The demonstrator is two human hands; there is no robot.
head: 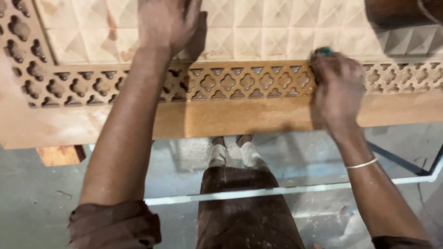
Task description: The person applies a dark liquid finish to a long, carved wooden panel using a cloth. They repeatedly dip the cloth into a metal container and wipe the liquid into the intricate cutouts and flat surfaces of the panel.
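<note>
- The carved wooden panel lies across the view in front of the person, its long axis running left to right, its near edge a plain flat band.
- Above that band runs a pierced fretwork strip of four-lobed cut-outs, and beyond it a field of raised pyramid squares in paler wood.
- The right hand sits on the fretwork strip toward the right, fingers curled down over a small green pad that peeks out at the fingertips; the hand is closed around it and pressed to the wood.
- The left hand is farther from the body, laid flat and open on the pyramid field with fingers spread, gripping nothing, only bearing on the panel.
- The right hand is thus the nearer one to the fretwork; the uncovered length of the strip stretches away to its left, between the two arms, and a shorter part to its right.
- A thin pale bangle circles the right wrist.
- Below the panel's edge show the person's legs, a dusty grey floor, a pale metal frame bar and a wooden block under the panel's left end.
- No packages, labels or signs are in view.
</note>
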